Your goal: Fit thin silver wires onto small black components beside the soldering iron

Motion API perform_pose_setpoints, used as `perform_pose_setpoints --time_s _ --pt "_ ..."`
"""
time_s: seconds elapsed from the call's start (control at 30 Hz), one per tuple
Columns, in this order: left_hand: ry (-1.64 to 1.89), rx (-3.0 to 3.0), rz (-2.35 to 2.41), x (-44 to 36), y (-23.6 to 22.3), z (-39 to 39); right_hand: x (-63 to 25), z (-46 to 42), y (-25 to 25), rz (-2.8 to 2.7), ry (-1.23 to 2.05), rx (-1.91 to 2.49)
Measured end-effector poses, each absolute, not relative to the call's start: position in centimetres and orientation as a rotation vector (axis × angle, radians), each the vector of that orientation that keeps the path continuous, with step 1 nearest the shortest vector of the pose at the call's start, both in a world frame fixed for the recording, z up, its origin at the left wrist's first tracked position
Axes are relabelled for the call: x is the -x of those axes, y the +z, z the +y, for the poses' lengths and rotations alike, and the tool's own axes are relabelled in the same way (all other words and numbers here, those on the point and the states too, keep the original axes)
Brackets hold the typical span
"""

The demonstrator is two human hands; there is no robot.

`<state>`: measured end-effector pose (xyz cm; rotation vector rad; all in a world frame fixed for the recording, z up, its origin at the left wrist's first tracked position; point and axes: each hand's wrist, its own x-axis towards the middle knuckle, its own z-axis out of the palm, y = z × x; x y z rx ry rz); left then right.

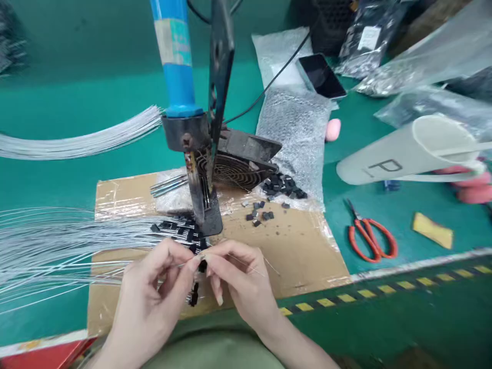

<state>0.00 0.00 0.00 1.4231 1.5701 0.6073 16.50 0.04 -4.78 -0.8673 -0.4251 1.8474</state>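
Observation:
My left hand (157, 292) is closed in a pinch on a thin wire, with its fingertips against those of my right hand. My right hand (242, 282) is also pinched shut; thin wire strands (272, 265) stick out past its fingers. What lies exactly between the fingertips is too small and covered to make out. Just behind the hands, a blue-handled soldering iron (179, 87) points downward in a metal holder (211, 220). Beside my left hand lies a bundle of white wires (126, 233) whose ends carry small black connectors (184, 228).
Cardboard (300, 251) covers the bench under the hands. A small fan (242, 164) stands behind the iron, near loose black connectors (284, 185). More white wires (88, 138) lie left. Rightward are red-handled scissors (371, 238), a yellow sponge (432, 230), a white cup (388, 154) and a phone (323, 77).

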Motion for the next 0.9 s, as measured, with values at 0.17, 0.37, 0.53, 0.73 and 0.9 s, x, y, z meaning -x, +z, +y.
perform_pose_setpoints --time_s 0.17,0.37,0.53,0.73,0.9 --pt "0.633 -1.45 1.568 -0.2 0.0 0.2 -16.5 0.3 -4.8 -0.404 1.849 0.871" --pt "0.588 -1.467 1.512 0.1 0.4 0.5 -17.2 0.8 -4.6 -0.405 1.935 0.882" --pt "0.559 -1.417 1.511 0.1 0.5 0.6 -17.6 1.0 -4.5 -0.411 1.97 0.889" --pt "0.64 -1.29 1.611 -1.1 1.0 0.3 -17.3 0.7 -4.8 -0.411 1.945 0.862" --pt "0.712 -1.322 1.622 -1.3 0.7 0.1 -16.9 0.6 -4.7 -0.368 1.922 0.874"
